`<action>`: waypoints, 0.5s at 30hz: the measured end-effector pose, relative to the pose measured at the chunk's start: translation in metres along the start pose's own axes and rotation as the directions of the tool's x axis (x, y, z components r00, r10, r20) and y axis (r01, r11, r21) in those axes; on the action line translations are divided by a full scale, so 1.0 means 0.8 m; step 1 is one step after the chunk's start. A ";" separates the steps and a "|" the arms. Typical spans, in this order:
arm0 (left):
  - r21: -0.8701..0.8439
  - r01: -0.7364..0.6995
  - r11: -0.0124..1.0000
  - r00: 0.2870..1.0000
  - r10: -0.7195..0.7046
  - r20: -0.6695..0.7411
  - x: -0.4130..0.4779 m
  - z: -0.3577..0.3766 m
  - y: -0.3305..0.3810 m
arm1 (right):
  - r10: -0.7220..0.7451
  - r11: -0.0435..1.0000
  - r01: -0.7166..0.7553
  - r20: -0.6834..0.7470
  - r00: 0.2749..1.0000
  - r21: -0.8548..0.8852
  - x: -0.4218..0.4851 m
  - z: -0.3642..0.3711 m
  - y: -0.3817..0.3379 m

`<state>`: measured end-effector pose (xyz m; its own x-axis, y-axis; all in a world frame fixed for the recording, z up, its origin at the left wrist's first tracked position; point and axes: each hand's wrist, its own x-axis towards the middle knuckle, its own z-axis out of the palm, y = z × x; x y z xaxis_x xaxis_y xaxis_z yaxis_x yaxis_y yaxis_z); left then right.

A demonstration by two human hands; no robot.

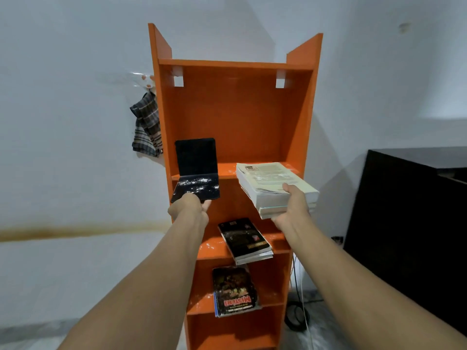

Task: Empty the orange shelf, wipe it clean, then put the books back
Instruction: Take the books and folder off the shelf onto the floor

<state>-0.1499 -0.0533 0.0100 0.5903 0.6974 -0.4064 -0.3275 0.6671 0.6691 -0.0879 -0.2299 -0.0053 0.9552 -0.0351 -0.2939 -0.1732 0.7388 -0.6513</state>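
Up at the orange shelf [235, 114], left hand [188, 207] grips a black folder [195, 173], right hand [293, 208] a book stack [273, 183].

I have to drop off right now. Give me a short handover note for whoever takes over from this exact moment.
Left hand: gripping the dusty black folder, which is open on the top level of the orange shelf.
Right hand: holding the pale book stack, partly off that level.
Still shelved: dark book stack one level down, Misteri book below that.
Done: nothing fully cleared; white dust is visible on the boards.
Left: remove everything, wipe, restock. A striped cloth hangs on the wall to the left.
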 end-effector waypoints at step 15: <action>0.080 0.025 0.996 0.986 -0.011 -0.168 -0.151 -0.139 -0.072 | 0.053 0.997 -0.055 -0.025 0.998 -0.060 -0.148 -0.156 -0.012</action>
<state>-0.2840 -0.1470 -0.0486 0.4613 0.7240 -0.5129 -0.2522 0.6613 0.7065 -0.2290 -0.3172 -0.0517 0.9384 -0.0125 -0.3453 -0.2392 0.6976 -0.6754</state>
